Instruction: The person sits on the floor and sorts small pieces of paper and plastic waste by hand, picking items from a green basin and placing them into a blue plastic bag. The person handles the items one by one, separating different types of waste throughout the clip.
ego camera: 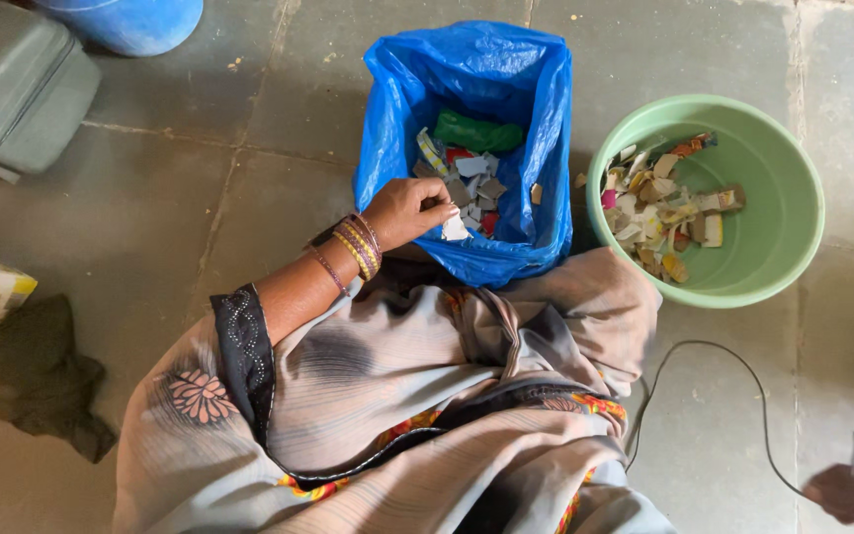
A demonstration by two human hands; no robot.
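1. A dark cloth (43, 376) lies on the floor (170, 198) at the left edge.
2. The left hand (409, 211) reaches into the blue plastic bag (506, 89), its grip pinched closed on a pale scrap (455, 229) at the bag's near rim.
3. Right of the bag, a green basin (783, 198) holds more cut scraps (664, 208).
4. The right hand (852, 492) sits at the lower right corner, blurred; I cannot tell its grip.

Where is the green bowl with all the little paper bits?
The green bowl sits on the floor at the upper right of the head view, right beside the blue plastic bag the left hand reaches into.
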